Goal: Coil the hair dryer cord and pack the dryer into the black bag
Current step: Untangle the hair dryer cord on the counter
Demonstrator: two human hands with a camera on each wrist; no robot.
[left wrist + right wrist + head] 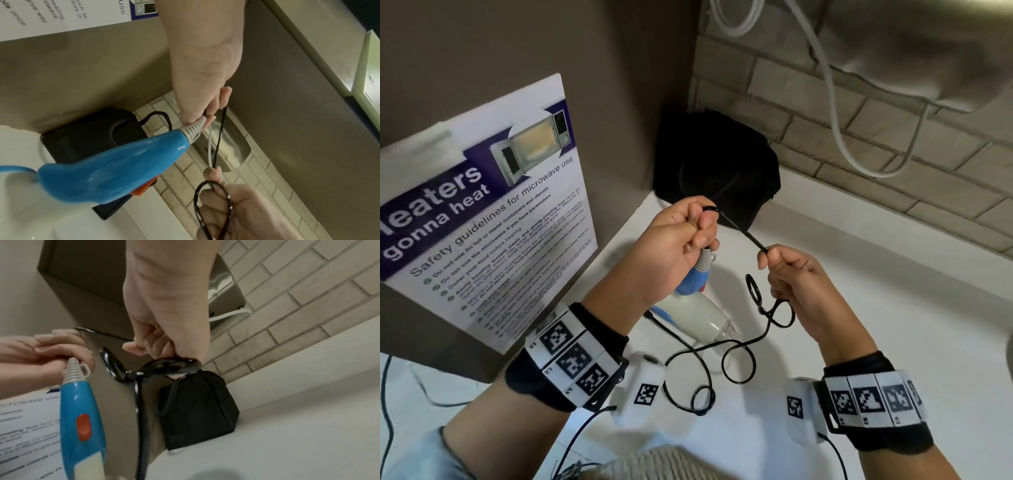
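The blue and white hair dryer (700,317) hangs over the white counter, its blue handle (107,168) (81,415) pointing up. My left hand (681,236) (205,97) grips the grey strain relief at the handle's end together with the black cord (739,233). My right hand (791,277) (164,337) pinches the cord a short way along, so a taut stretch runs between both hands. Below the right hand the cord hangs in loose loops (722,370) down to the counter. The black bag (717,168) (197,410) (90,134) stands in the far corner, beyond both hands.
A microwave safety poster (482,219) leans on the left wall. A brick-tiled wall (859,137) runs behind the counter (893,308). A steel fixture (224,288) with white cables (835,113) hangs above at the right.
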